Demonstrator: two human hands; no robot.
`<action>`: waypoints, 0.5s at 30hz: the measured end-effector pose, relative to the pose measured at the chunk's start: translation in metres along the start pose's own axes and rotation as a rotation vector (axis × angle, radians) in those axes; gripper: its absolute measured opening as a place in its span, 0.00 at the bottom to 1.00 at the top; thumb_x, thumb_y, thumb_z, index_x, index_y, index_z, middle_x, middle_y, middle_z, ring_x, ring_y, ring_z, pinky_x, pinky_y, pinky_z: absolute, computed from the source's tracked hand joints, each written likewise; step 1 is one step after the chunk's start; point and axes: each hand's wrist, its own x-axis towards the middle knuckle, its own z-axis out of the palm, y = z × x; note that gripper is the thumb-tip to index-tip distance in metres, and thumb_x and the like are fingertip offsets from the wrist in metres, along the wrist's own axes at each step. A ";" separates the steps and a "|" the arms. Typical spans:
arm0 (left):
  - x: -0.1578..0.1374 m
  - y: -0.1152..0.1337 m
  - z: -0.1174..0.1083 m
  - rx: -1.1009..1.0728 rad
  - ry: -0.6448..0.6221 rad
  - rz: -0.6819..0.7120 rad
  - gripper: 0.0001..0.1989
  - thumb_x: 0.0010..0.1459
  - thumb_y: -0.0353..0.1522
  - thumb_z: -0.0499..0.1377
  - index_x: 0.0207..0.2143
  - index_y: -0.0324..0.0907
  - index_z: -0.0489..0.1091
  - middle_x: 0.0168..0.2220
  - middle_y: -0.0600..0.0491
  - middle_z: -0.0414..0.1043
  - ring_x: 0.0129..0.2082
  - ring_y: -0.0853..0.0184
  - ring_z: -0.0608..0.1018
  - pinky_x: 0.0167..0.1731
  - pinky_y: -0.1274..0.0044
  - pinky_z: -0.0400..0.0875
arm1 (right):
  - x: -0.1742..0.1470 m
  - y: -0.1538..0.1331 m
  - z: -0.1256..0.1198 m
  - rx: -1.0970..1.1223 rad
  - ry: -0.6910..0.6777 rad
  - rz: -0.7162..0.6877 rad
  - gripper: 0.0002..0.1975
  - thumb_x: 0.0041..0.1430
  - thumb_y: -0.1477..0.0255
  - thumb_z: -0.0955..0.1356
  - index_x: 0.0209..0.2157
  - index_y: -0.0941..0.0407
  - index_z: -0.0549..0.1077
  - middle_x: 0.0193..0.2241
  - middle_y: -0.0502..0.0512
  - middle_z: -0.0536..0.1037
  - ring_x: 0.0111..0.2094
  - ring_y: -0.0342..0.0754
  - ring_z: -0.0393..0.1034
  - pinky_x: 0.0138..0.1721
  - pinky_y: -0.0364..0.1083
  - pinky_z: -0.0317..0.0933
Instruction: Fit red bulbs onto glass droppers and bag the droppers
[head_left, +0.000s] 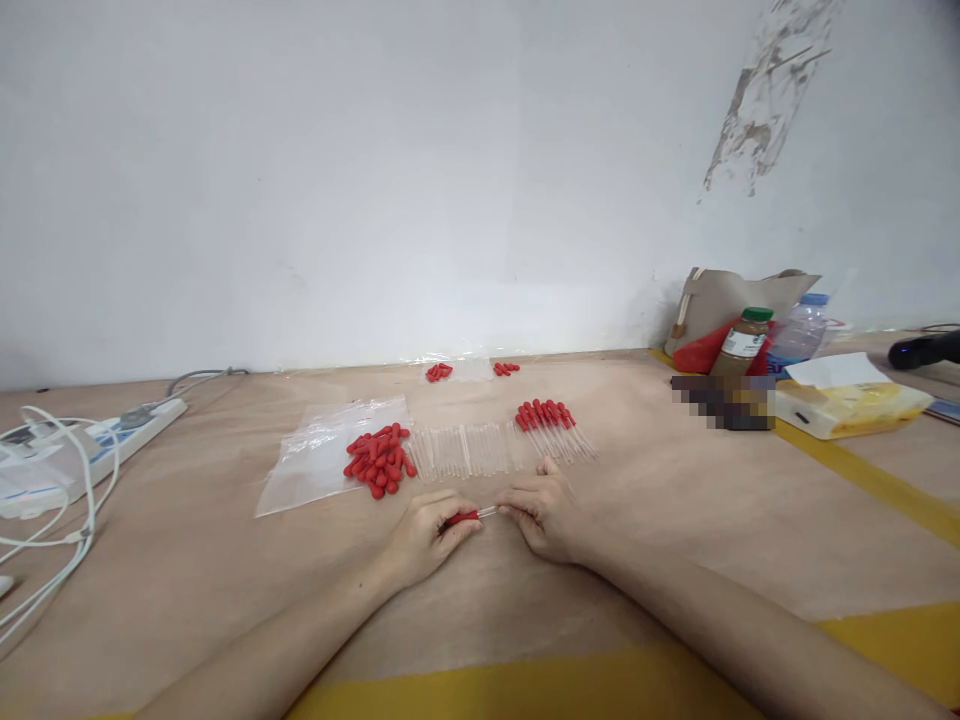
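Note:
My left hand [433,535] is closed on a red rubber dropper bulb [463,517]. Out of the bulb, a thin clear tube [486,511] runs to the right, and my right hand [545,512] pinches its far end. Just beyond my left hand lies a heap of loose red bulbs [379,460], partly on a clear plastic bag [322,450]. A row of bare clear tubes [465,452] is spread out on the table past both hands. To the right of that row, several droppers [551,418] lie side by side, red bulbs fitted on their tubes.
Two small groups of red bulbs [439,372] rest by the wall. On the left are a power strip [142,435] and white cables [91,500]. On the right stand a bag [739,290], a green-capped bottle [744,343], a clear bottle [804,335] and a tissue pack [847,400].

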 end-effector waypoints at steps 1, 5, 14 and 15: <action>0.000 0.000 0.000 -0.007 -0.006 0.017 0.09 0.58 0.33 0.52 0.33 0.39 0.70 0.27 0.53 0.70 0.26 0.71 0.70 0.27 0.80 0.64 | 0.000 -0.001 0.001 0.015 -0.006 0.004 0.10 0.55 0.76 0.60 0.31 0.55 0.73 0.25 0.50 0.76 0.24 0.41 0.62 0.33 0.46 0.42; 0.000 0.000 0.000 -0.018 -0.004 0.043 0.09 0.58 0.32 0.51 0.35 0.39 0.69 0.30 0.52 0.70 0.29 0.70 0.71 0.30 0.79 0.65 | 0.000 -0.004 0.005 0.052 -0.039 0.071 0.11 0.57 0.75 0.59 0.31 0.55 0.72 0.25 0.49 0.76 0.24 0.40 0.62 0.34 0.45 0.42; 0.008 -0.015 -0.007 0.044 0.048 0.122 0.09 0.59 0.30 0.51 0.40 0.43 0.68 0.35 0.51 0.71 0.36 0.67 0.72 0.37 0.76 0.66 | 0.008 -0.017 -0.008 -0.093 -0.103 0.109 0.11 0.57 0.72 0.59 0.29 0.55 0.72 0.28 0.52 0.75 0.31 0.44 0.64 0.35 0.45 0.46; 0.008 -0.015 -0.008 0.062 0.068 0.110 0.10 0.59 0.30 0.51 0.42 0.44 0.67 0.37 0.51 0.70 0.37 0.66 0.71 0.38 0.75 0.66 | 0.008 -0.017 -0.011 -0.114 -0.104 0.127 0.10 0.56 0.72 0.60 0.28 0.55 0.72 0.27 0.52 0.74 0.31 0.44 0.64 0.35 0.46 0.46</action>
